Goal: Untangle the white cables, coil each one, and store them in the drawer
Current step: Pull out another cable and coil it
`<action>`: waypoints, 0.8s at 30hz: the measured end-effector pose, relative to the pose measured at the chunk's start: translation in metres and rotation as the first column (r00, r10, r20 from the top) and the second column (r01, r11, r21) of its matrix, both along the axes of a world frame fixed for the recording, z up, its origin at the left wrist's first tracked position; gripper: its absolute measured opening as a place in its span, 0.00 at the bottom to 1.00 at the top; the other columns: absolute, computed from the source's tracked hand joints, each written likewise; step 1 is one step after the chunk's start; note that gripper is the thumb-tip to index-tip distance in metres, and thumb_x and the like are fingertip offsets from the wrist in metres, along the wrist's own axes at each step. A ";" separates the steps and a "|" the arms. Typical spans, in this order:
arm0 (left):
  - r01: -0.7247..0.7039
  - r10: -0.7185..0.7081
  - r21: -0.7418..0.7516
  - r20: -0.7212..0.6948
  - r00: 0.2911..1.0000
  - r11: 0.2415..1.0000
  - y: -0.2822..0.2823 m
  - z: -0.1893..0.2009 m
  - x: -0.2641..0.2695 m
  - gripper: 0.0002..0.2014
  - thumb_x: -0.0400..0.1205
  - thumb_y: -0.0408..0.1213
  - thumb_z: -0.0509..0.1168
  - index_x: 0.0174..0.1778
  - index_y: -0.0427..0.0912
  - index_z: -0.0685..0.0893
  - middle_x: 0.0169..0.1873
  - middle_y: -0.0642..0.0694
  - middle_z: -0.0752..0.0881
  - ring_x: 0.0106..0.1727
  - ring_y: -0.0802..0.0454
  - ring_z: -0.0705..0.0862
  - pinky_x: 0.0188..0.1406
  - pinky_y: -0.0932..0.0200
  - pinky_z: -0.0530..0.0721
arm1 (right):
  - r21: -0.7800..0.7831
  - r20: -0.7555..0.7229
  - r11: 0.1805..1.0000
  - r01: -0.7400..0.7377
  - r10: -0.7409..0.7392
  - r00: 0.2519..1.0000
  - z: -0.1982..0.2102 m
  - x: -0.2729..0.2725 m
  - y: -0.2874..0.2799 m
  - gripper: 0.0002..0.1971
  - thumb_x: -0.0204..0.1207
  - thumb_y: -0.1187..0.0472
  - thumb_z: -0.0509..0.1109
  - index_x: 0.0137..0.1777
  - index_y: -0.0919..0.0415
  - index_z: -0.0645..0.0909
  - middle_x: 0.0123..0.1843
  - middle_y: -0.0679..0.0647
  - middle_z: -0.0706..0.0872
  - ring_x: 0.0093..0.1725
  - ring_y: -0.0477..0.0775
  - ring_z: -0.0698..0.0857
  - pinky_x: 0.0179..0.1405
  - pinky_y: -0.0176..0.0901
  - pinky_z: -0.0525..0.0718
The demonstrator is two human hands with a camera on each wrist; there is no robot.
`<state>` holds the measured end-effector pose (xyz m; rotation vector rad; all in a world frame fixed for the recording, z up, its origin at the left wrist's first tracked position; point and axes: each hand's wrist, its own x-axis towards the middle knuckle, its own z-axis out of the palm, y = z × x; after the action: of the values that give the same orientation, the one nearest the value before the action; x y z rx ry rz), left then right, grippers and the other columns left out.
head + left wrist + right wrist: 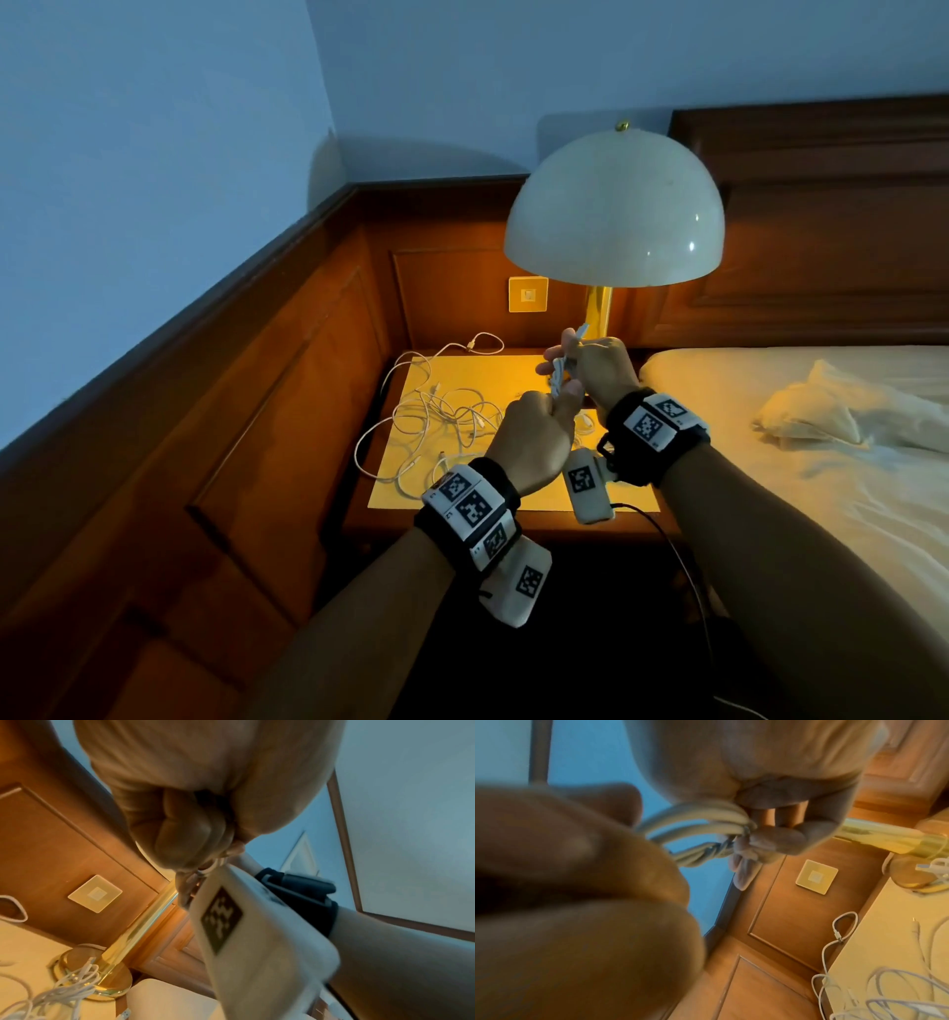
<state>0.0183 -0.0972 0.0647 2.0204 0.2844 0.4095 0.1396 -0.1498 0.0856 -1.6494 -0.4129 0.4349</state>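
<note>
Both hands hover above the nightstand [513,493] with one coiled white cable [557,371] between them. My right hand [585,362] pinches the coil's wrapped middle; in the right wrist view its fingers [777,839] close on the bundled loops [700,815]. My left hand [536,426], just below and in front, is a fist gripping the coil's lower end, with a bit of cable [207,868] showing under it. A loose tangle of white cables [441,416] lies on the left of the nightstand top. No drawer shows in any view.
A domed lamp [613,210] on a brass stem [144,923] stands at the nightstand's back right, with another bundled cable [77,981] by its base. Wood panelling with a wall switch [528,294] lies behind. The bed [821,462] borders the right side.
</note>
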 end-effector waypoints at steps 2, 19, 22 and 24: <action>0.037 -0.037 0.019 -0.021 0.999 0.999 0.003 0.002 -0.004 0.30 0.92 0.51 0.52 0.23 0.44 0.62 0.16 0.53 0.59 0.20 0.54 0.54 0.25 0.55 0.56 | 0.044 -0.040 0.998 0.035 -0.033 0.999 -0.004 -0.005 0.003 0.23 0.89 0.52 0.58 0.41 0.66 0.85 0.43 0.62 0.91 0.41 0.60 0.89 0.44 0.54 0.86; 0.133 -0.128 0.080 -0.068 0.989 0.988 0.038 -0.049 -0.056 0.18 0.91 0.50 0.55 0.38 0.47 0.75 0.26 0.55 0.69 0.26 0.59 0.65 0.29 0.60 0.64 | 0.210 -0.101 0.961 -0.181 0.206 0.973 -0.066 -0.017 -0.031 0.20 0.88 0.52 0.61 0.54 0.70 0.87 0.29 0.53 0.82 0.29 0.48 0.76 0.32 0.44 0.72; 0.222 -0.143 0.338 -0.245 0.959 0.915 0.072 -0.054 -0.059 0.12 0.91 0.50 0.57 0.45 0.53 0.79 0.28 0.56 0.77 0.30 0.58 0.74 0.32 0.57 0.69 | 0.266 -0.238 0.889 -0.372 0.435 0.869 -0.071 -0.016 -0.046 0.21 0.85 0.56 0.64 0.62 0.76 0.83 0.34 0.57 0.79 0.31 0.48 0.70 0.29 0.40 0.67; 0.270 -0.080 0.530 -0.353 0.932 0.804 0.092 -0.056 -0.055 0.10 0.90 0.51 0.59 0.54 0.52 0.83 0.31 0.55 0.80 0.36 0.49 0.80 0.34 0.54 0.69 | 0.163 -0.233 0.833 -0.529 0.553 0.800 -0.074 -0.016 -0.051 0.21 0.80 0.56 0.69 0.58 0.79 0.83 0.42 0.64 0.83 0.33 0.50 0.71 0.31 0.41 0.71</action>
<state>-0.0366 -0.0049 0.0082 2.6908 0.1711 0.0386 0.1235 -0.2011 0.0120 -1.3371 -0.6912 1.0476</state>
